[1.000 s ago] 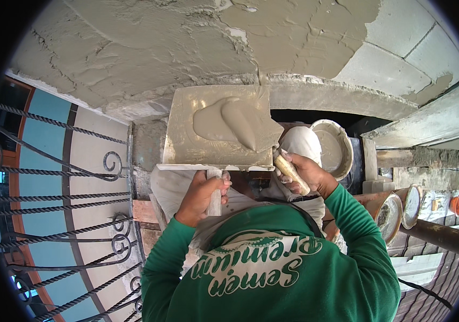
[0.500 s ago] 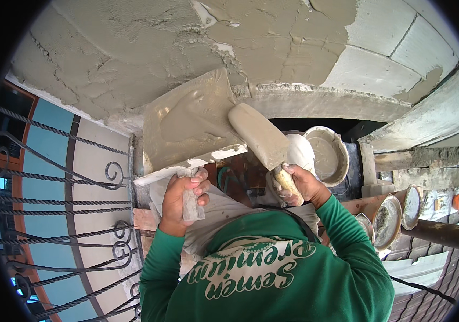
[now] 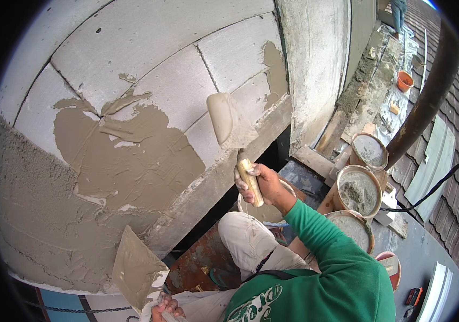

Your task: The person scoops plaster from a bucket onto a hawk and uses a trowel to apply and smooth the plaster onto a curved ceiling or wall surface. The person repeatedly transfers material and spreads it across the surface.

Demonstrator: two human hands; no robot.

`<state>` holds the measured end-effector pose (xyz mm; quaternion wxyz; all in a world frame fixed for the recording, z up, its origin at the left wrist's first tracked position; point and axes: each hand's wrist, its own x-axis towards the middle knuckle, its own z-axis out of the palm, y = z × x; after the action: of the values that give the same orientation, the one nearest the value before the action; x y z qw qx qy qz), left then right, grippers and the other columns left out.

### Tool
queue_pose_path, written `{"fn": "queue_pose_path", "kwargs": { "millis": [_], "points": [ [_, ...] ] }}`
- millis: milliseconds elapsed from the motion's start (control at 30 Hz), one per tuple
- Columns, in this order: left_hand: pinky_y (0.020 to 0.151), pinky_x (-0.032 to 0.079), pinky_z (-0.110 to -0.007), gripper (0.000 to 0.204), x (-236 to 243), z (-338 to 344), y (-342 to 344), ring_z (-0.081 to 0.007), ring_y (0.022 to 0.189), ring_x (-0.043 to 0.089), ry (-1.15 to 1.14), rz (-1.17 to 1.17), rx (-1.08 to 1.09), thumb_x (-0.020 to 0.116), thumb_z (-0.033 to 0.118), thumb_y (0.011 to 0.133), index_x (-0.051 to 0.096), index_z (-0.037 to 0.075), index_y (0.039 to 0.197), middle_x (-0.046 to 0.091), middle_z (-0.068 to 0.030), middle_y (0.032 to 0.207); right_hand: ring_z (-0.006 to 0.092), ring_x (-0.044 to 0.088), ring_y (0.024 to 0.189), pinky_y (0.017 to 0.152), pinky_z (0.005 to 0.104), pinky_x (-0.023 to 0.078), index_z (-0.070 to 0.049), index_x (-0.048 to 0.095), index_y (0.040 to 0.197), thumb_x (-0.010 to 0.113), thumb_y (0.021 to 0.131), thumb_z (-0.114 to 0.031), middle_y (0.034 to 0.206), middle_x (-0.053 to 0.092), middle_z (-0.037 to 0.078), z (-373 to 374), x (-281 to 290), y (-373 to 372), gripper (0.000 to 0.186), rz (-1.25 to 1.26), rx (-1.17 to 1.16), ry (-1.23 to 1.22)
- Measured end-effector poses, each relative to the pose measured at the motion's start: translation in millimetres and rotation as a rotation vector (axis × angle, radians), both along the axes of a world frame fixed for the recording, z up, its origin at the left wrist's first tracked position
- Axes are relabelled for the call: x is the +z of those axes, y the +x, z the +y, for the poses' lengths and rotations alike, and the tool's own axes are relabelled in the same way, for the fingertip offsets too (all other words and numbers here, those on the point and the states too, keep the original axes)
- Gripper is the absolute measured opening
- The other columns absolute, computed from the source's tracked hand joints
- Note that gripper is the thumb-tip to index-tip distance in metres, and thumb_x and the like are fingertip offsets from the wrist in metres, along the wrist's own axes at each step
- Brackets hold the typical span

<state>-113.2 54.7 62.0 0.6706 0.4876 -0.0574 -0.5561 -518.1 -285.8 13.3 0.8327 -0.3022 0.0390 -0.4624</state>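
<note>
My right hand (image 3: pixel 261 185) grips the pale wooden handle of a trowel (image 3: pixel 228 119). Grey mortar coats the trowel's broad blade, which is raised in front of the bare white blocks (image 3: pixel 178 80) of the wall. At the lower left, my left hand (image 3: pixel 167 309) is closed around the grip of a plasterer's hawk (image 3: pixel 134 263); the picture's lower edge partly cuts it off. The hawk is tilted, with mortar over its face, close to the plastered lower wall. Wet mortar (image 3: pixel 143 166) covers a patch of the blocks between the two tools.
A bucket of mortar (image 3: pixel 240 204) stands under my right hand. Several more buckets, one a tub of grey mix (image 3: pixel 340 197), line the right side. Beyond are a dark pipe (image 3: pixel 428 96), roof tiles (image 3: pixel 449 188) and an orange pail (image 3: pixel 404 87). Another person (image 3: pixel 398 16) stands far off.
My view has swung right. The trowel has left the hawk and now stands raised before the wall with mortar on it. The hawk now sits lower left, more steeply tilted.
</note>
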Motion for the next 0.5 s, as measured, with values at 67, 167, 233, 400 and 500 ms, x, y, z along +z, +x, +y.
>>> {"fn": "queue_pose_path", "kwargs": {
  "millis": [67, 167, 233, 400, 500],
  "points": [
    [0.065, 0.048, -0.027, 0.02, -9, 4, 9, -0.0138, 0.076, 0.055, 0.03, 0.024, -0.023, 0.061, 0.015, 0.096, 0.058, 0.002, 0.111, 0.059, -0.0041, 0.093, 0.0171, 0.054, 0.059, 0.054, 0.0343, 0.049, -0.005, 0.055, 0.112, 0.052, 0.1, -0.033, 0.083, 0.055, 0.006, -41, 22, -26, 0.031, -0.002, -0.292, -0.017],
    [0.065, 0.048, -0.027, 0.018, -27, 2, 24, -0.0145, 0.076, 0.055, -0.113, 0.192, -0.292, 0.06, 0.017, 0.096, 0.058, 0.003, 0.109, 0.056, -0.0034, 0.089, 0.016, 0.054, 0.062, 0.055, 0.0337, 0.049, -0.006, 0.055, 0.113, 0.052, 0.102, -0.033, 0.084, 0.056, 0.005, -97, 56, -65, 0.029, 0.112, -0.662, -0.034],
    [0.065, 0.048, -0.026, 0.023, -40, 7, 34, -0.0155, 0.076, 0.056, -0.09, 0.219, -0.277, 0.06, 0.017, 0.097, 0.059, 0.002, 0.115, 0.059, -0.0044, 0.09, 0.0155, 0.057, 0.063, 0.054, 0.0338, 0.051, -0.007, 0.054, 0.11, 0.053, 0.103, -0.03, 0.085, 0.057, 0.005, -125, 71, -83, 0.024, 0.171, -0.835, 0.027],
    [0.068, 0.048, -0.026, 0.026, -55, 12, 76, -0.0147, 0.081, 0.055, 0.05, 0.324, -0.322, 0.053, 0.019, 0.105, 0.057, 0.004, 0.125, 0.056, -0.0022, 0.093, 0.0151, 0.059, 0.064, 0.053, 0.0334, 0.053, -0.008, 0.054, 0.108, 0.052, 0.104, -0.028, 0.085, 0.058, 0.005, -164, 83, -102, 0.02, 0.316, -0.997, 0.101],
    [0.068, 0.048, -0.026, 0.026, -58, 12, 85, -0.0145, 0.081, 0.054, 0.107, 0.322, -0.321, 0.052, 0.019, 0.106, 0.056, 0.004, 0.127, 0.055, -0.0018, 0.093, 0.016, 0.061, 0.064, 0.053, 0.0353, 0.055, -0.006, 0.054, 0.108, 0.054, 0.104, -0.028, 0.084, 0.058, 0.006, -182, 84, -100, 0.023, 0.389, -1.053, 0.135]
  ]
}}
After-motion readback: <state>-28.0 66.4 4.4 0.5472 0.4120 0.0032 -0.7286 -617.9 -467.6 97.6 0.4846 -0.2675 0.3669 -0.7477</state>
